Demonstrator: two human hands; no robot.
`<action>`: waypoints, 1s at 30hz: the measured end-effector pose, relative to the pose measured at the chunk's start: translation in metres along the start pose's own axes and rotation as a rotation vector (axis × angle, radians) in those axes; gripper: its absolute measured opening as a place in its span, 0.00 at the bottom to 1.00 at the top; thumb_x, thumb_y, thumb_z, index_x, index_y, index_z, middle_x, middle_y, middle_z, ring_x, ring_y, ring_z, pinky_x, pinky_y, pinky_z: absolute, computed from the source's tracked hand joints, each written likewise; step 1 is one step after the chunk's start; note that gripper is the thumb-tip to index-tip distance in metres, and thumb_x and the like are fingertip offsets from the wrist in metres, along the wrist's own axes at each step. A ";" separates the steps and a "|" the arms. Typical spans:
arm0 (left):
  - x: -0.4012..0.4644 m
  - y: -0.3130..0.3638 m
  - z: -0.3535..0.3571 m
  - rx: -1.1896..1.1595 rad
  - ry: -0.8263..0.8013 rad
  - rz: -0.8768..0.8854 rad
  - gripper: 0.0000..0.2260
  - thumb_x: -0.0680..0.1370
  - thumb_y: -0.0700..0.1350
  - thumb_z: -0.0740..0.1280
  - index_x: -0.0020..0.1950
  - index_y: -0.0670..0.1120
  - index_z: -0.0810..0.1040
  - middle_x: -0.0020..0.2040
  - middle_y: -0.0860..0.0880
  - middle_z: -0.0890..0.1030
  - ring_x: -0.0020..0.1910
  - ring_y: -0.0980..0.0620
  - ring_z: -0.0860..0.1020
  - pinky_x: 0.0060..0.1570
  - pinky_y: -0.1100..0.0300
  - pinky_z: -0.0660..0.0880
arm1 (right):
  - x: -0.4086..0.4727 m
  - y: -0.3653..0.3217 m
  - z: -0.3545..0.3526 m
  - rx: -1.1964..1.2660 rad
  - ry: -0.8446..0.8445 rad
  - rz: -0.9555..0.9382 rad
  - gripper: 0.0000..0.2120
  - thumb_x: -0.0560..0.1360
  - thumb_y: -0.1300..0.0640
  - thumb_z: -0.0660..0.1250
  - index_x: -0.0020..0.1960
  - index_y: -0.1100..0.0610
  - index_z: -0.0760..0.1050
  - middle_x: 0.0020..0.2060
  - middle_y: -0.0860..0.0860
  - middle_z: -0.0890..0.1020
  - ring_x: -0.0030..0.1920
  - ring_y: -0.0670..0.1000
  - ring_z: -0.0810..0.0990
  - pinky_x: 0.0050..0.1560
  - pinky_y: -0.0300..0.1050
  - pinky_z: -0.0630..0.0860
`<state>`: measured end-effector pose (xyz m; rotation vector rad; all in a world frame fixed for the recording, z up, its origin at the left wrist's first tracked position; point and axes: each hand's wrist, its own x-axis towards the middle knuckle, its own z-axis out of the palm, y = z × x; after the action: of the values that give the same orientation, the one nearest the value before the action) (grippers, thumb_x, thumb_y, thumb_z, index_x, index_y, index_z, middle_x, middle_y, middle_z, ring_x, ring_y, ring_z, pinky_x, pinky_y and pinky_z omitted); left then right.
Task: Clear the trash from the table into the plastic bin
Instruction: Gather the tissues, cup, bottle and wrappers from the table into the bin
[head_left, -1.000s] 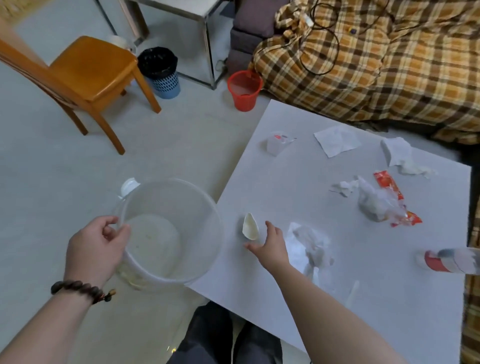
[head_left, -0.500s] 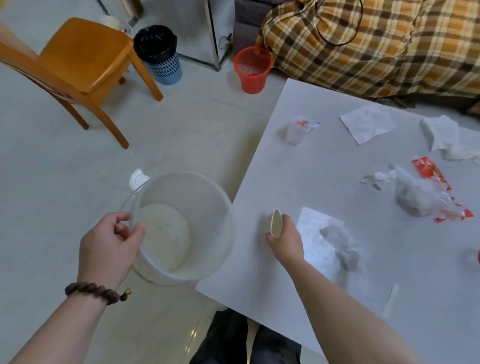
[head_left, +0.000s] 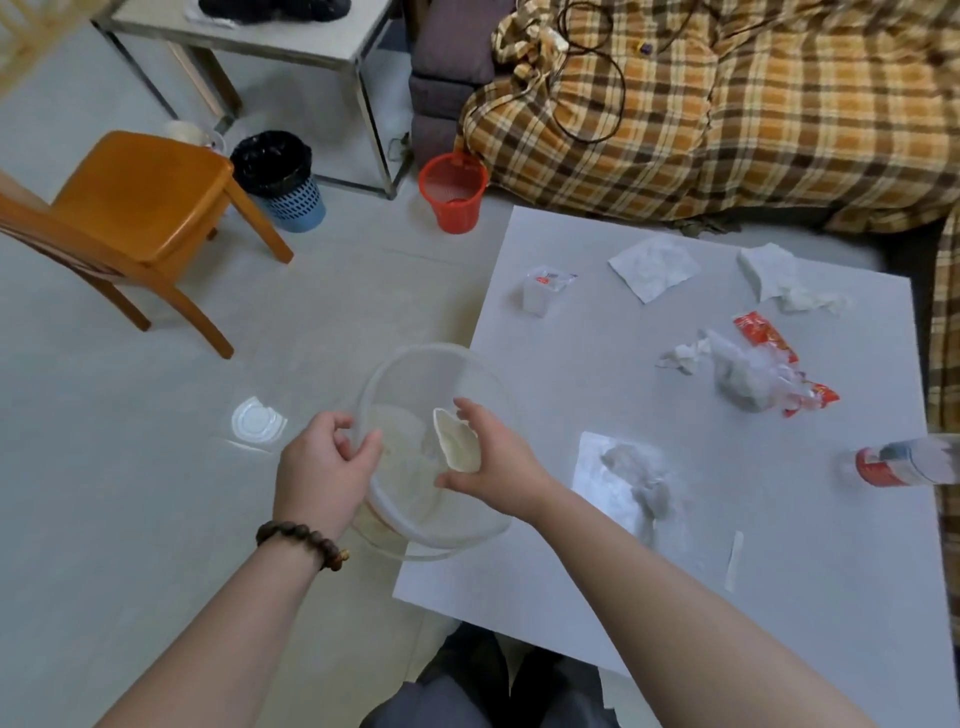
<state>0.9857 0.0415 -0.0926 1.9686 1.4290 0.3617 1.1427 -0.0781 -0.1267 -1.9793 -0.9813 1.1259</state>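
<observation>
Hands are working over a clear plastic bin (head_left: 415, 525) at the near left edge of a white surface (head_left: 597, 587).

The left hand (head_left: 324, 470), a bead bracelet (head_left: 301, 540) at its wrist, is pinching the bin's rim, while the right hand (head_left: 493, 460) is holding a crumpled white scrap (head_left: 456, 439) over the bin's open mouth. Trash is lying across the surface: a tissue on clear film (head_left: 636, 475) just beside the right forearm, a small plastic cup (head_left: 540, 291), two paper napkins (head_left: 654, 265), a red wrapper with clear plastic (head_left: 763, 364) and a tipped bottle (head_left: 904, 460) at the right edge.
</observation>
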 end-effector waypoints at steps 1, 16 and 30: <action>0.000 0.004 0.002 0.003 -0.008 0.006 0.13 0.74 0.49 0.70 0.54 0.43 0.77 0.34 0.50 0.75 0.34 0.50 0.76 0.34 0.60 0.68 | -0.003 0.002 -0.004 -0.015 0.001 -0.007 0.43 0.68 0.48 0.75 0.75 0.51 0.55 0.72 0.48 0.66 0.71 0.49 0.65 0.68 0.42 0.62; -0.050 0.045 0.070 0.085 0.083 -0.053 0.11 0.73 0.52 0.70 0.50 0.48 0.75 0.34 0.49 0.78 0.36 0.45 0.79 0.36 0.57 0.70 | -0.087 0.252 -0.117 -0.280 0.200 0.399 0.39 0.69 0.45 0.72 0.74 0.46 0.58 0.76 0.52 0.56 0.74 0.57 0.56 0.69 0.53 0.65; -0.166 0.075 0.135 0.086 0.273 -0.189 0.15 0.74 0.54 0.69 0.53 0.44 0.75 0.33 0.48 0.77 0.38 0.39 0.80 0.46 0.47 0.76 | -0.065 0.317 -0.125 -0.372 -0.077 0.234 0.21 0.73 0.61 0.64 0.65 0.52 0.69 0.61 0.56 0.71 0.60 0.59 0.71 0.50 0.48 0.73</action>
<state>1.0584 -0.1722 -0.1165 1.8842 1.8151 0.5049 1.3218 -0.3156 -0.3055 -2.4142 -1.0827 1.2210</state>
